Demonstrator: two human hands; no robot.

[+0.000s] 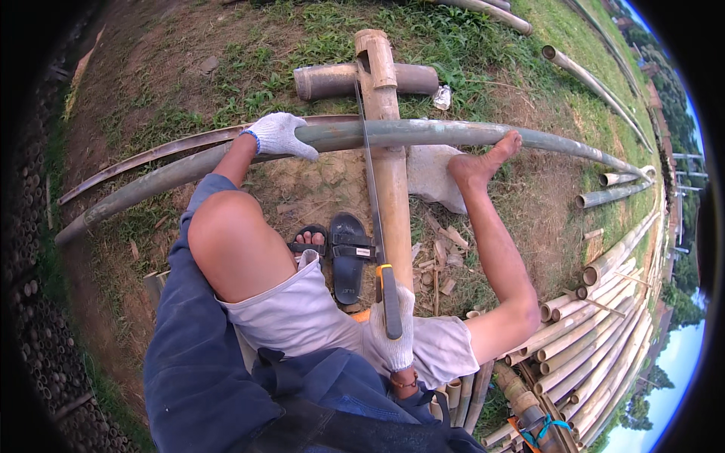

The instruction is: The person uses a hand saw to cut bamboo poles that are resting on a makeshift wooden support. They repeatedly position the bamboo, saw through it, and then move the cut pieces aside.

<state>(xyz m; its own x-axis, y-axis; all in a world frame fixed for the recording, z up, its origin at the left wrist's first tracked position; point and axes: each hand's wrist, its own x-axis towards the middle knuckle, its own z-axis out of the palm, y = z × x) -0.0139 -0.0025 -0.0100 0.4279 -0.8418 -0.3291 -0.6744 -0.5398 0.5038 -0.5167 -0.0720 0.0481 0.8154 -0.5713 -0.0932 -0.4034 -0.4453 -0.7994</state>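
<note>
A long green bamboo pole [423, 133] lies crosswise in front of me, over a thick tan bamboo post [392, 219]. My left hand [281, 137], in a white knit glove, is closed around the pole left of the post. With my right hand [394, 332], also gloved, I grip the black and orange handle of a handsaw [389, 302] near my lap. Its long thin blade points away from me and crosses the pole just left of the post. My bare right foot [483, 162] presses on the pole at the right. Some right-hand fingers are hidden.
A short dark bamboo crosspiece [328, 81] runs through the post's far end. A grey stone block [434, 177] sits under the pole. Black sandals [348, 272] and wood scraps [445, 257] are on the ground. Many cut bamboo poles [596, 325] are stacked at the right.
</note>
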